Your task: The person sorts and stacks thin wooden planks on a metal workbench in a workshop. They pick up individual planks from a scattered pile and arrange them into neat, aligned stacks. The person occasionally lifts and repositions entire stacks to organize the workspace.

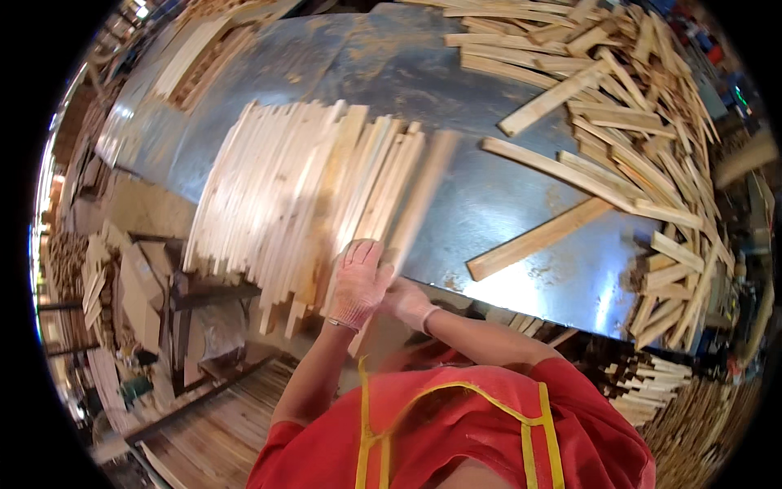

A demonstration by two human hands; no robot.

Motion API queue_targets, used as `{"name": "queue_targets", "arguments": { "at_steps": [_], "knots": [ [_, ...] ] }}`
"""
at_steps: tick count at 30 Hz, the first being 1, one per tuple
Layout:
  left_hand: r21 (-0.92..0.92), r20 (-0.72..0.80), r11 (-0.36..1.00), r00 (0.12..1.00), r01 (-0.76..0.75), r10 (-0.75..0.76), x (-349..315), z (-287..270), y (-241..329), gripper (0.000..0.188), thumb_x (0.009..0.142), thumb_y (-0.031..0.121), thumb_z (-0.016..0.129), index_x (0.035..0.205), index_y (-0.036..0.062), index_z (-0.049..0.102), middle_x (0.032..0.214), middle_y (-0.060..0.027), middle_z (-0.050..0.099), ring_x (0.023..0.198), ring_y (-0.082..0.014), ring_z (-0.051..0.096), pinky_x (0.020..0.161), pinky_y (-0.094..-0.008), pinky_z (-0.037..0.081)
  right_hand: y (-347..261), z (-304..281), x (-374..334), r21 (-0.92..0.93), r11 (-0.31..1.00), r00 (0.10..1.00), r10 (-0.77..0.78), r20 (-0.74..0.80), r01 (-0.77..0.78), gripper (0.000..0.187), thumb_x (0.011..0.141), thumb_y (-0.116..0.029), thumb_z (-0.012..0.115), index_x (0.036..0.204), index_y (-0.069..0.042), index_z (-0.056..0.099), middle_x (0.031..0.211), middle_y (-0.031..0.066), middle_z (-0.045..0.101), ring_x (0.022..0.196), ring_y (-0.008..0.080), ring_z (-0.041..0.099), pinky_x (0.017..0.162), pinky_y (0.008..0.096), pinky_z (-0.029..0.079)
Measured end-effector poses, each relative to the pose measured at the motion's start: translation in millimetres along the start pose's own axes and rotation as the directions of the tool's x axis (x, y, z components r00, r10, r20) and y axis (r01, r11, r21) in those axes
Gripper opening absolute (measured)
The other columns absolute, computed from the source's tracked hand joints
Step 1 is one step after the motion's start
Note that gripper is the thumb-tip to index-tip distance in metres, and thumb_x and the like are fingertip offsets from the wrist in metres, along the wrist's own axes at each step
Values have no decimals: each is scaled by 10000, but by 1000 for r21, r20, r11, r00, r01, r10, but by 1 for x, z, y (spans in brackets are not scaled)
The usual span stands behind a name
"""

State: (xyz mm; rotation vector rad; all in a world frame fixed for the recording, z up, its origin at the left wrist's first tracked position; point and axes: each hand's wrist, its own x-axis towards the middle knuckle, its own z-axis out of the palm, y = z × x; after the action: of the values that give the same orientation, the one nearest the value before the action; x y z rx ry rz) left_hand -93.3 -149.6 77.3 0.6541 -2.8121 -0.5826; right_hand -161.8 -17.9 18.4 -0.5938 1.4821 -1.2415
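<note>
A row of pale wooden strips lies side by side on the metal table, their near ends jutting past its front edge. My left hand, in a light knitted glove, rests flat on the near ends at the row's right side, fingers stretched out. Beside it my right hand, also gloved, grips the near part of a single wooden strip. Motion blurs that strip, which slants along the right side of the row with a narrow gap at its far end. The left hand partly covers the right hand's fingers.
A large jumbled heap of wooden strips covers the table's right side. One loose strip lies at an angle on the metal table. More boards sit at the far left. Below left stands a slatted wooden pallet.
</note>
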Motion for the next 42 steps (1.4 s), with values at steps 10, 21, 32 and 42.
{"name": "queue_targets", "arguments": {
  "at_steps": [10,21,32,42],
  "knots": [
    [645,27,764,1000,-16,-2,28,29,11,739,858,335,763,1509,66,543,1573,-155,514,1472,-380,466,1205,-572,379,-114,-316,-8,-876,419,799,-427,-423,-240,427,827,-239,711,1213,-61,668,1178,207,716,1173,433,659,1052,515,520],
    [75,254,972,947,-222,197,60,144,193,707,849,366,783,1461,67,594,1337,-111,632,1212,-331,605,1040,-535,468,-105,-377,-100,-220,972,957,19,-291,-87,786,861,-313,791,1555,-35,549,1201,177,733,1053,268,712,920,369,569],
    [-697,429,470,841,541,-331,3,50,126,428,969,160,750,1386,101,675,998,-95,700,877,-257,685,783,-366,563,-10,-279,-126,146,989,847,70,-527,9,537,1022,-306,711,1455,-1,622,1211,115,759,1068,224,693,970,359,553],
    [-109,91,974,978,198,-188,-65,7,97,649,889,234,791,1485,55,608,1497,-198,603,1370,-416,586,1084,-514,493,-24,-75,-40,-377,913,987,141,-74,-159,797,978,-350,694,1583,-3,309,1235,356,709,1172,533,685,999,537,545]
  ]
}}
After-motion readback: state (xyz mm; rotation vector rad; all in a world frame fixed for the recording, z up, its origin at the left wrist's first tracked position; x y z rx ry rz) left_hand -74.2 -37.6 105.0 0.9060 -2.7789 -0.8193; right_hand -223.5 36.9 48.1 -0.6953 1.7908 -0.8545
